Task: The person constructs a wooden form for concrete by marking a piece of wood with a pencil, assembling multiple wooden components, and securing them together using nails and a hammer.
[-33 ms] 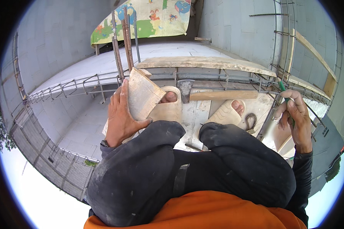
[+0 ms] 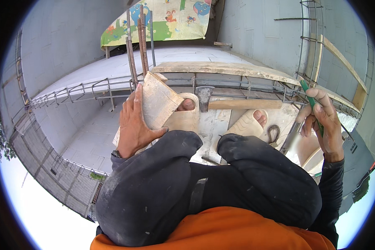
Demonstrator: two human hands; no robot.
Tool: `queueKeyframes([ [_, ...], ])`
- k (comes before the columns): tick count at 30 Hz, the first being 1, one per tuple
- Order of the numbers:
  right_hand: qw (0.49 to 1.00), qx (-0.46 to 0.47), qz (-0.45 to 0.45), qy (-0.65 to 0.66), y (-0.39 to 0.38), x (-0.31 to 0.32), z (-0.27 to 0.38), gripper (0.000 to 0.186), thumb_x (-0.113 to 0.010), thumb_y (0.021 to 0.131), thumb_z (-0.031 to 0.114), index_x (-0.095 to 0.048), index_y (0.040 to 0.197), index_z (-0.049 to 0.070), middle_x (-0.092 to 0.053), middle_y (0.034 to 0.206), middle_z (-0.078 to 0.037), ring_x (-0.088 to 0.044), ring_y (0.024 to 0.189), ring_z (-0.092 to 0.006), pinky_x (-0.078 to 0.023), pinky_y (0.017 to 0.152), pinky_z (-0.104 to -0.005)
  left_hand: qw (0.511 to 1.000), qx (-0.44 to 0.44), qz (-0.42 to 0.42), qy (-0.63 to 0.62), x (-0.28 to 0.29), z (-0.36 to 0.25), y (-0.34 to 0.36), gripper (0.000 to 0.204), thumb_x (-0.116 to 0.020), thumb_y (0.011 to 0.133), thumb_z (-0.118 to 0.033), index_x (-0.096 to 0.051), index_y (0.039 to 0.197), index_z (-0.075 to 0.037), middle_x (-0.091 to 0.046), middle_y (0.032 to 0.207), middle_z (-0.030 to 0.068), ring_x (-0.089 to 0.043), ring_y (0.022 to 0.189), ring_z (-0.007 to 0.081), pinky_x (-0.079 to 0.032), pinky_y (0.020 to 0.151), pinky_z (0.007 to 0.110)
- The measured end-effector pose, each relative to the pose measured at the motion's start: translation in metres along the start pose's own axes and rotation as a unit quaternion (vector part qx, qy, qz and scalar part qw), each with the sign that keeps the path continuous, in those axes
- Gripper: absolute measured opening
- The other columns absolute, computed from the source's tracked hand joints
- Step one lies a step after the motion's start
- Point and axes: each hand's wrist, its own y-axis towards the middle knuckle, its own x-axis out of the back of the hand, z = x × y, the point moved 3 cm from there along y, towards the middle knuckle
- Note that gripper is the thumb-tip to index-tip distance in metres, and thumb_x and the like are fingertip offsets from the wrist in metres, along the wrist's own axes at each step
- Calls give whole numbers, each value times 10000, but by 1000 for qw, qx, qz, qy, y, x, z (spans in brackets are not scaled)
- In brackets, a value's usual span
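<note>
My left hand grips a short, pale wooden board by its left edge, with the thumb along the near side. The board is tilted and partly covers my left sandal. Out to the right, my right hand is raised with a slim green pencil between thumb and fingers, its upper end pointing up and left. A hatchet lies beyond my knees between the feet, its dark metal head to the left and its wooden handle stretching right past my right sandal.
Steel rebar cages run across ahead, beside a long plank. Upright rusty rods stand beyond my left hand. A small coil of wire lies right of my right foot. A patterned sheet hangs at the back.
My right hand has shifted slightly right, and the green pencil in it sits more upright with more of its length showing. The left hand keeps its hold on the board.
</note>
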Motion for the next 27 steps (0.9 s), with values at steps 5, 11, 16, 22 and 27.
queueKeyframes([
  [5,953,56,297,15,54,-77,65,1248,-764,727,764,-288,1553,-41,-513,1417,-375,-582,1308,-400,-634,879,-440,997,12,-73,-7,-15,11,-2,1313,-883,592,-536,-229,1619,-45,-464,1426,216,-478,1285,398,-396,1064,520],
  [11,880,209,422,-53,70,-194,104,1287,-867,648,651,-294,1571,-40,-484,1474,-352,-504,1399,-405,-632,889,-424,993,7,-116,5,-19,7,-13,1298,-886,593,-541,-247,1615,-58,-472,1421,186,-478,1282,382,-390,1060,493],
  [16,934,18,348,-80,79,-211,94,967,-841,764,257,-370,1572,10,-567,1458,-220,-594,1327,-258,-577,904,-335,994,15,-106,-5,-20,8,-11,1287,-884,597,-532,-250,1614,-62,-478,1405,197,-478,1282,379,-386,1061,490],
  [22,910,23,413,-20,94,-213,40,671,-755,900,190,-493,1487,-5,-669,1320,-198,-674,1178,-236,-583,930,-359,995,11,-99,9,-21,7,-11,1286,-889,595,-516,-249,1615,-63,-483,1391,210,-481,1281,384,-394,1052,497],
  [27,953,57,297,-21,123,-235,17,406,-683,1012,282,-659,1289,-14,-768,1019,-139,-733,868,-152,-600,694,-254,996,21,-86,1,-22,7,-10,1290,-913,584,-449,-240,1620,-79,-461,1436,174,-466,1301,373,-392,1065,492],
])
